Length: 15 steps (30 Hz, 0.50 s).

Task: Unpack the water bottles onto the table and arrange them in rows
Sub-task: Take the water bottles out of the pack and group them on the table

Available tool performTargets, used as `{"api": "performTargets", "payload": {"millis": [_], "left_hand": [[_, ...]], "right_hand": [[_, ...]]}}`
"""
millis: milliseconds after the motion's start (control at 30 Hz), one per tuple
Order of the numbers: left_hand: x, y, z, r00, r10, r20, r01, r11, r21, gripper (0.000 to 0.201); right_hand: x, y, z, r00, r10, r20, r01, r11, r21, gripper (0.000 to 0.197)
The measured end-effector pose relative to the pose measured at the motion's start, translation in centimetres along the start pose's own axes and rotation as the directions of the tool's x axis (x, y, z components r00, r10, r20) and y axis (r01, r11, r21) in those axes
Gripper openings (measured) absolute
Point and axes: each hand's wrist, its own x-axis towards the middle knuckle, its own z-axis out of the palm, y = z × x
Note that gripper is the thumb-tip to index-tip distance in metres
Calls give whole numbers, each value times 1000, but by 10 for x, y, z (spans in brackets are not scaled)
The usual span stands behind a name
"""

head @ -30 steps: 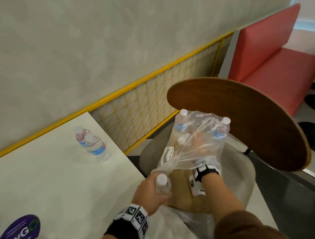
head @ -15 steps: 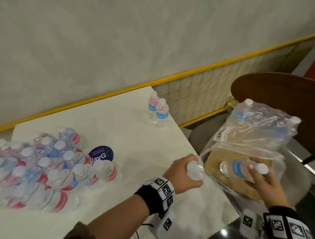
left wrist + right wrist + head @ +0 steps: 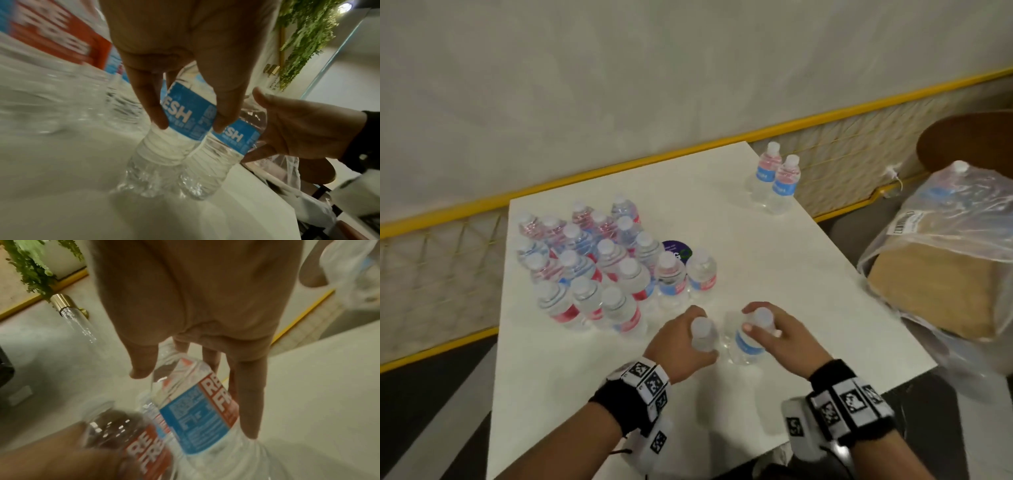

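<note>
Each hand grips one bottle, left hand point(image 3: 681, 342) and right hand point(image 3: 780, 337). The two bottles point(image 3: 744, 339) stand touching near the tabletop's point(image 3: 808, 274) front edge.

Both forearms reach forward side by side, each wrist wrapped in a black band with coded markers. The left hand point(image 3: 681, 346) curls downward, thumb and fingers closed in a grip. The right hand point(image 3: 784, 337) mirrors it close beside, fingers bent and gripping.
</note>
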Motion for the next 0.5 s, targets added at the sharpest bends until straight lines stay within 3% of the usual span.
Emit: {"api": "performTargets", "payload": {"millis": [100,200,333,433,500], "left_hand": [[-21,-25,-14,993,-42,-106,37,998,-49,52],[-42,-51,-20,970,-31,-240,7,995,-100,57],[-58,-80,-26,880,-36,-473,-38,988,-147,60],[-60,-107,-30,778,-126,-616,11,982,-188,72],[-57,-126,-34,730,-232,-643,99,967,-236,95]], "right_hand": [[2,-16,45,997,40,72,-45,997,70,25],[2,-27,66,957,202,208,-243,949,199,40],[4,-26,70,874,353,334,-446,855,265,76],[5,-18,71,802,364,473,-575,686,447,78],[8,-13,75,790,358,498,-613,500,612,68]]}}
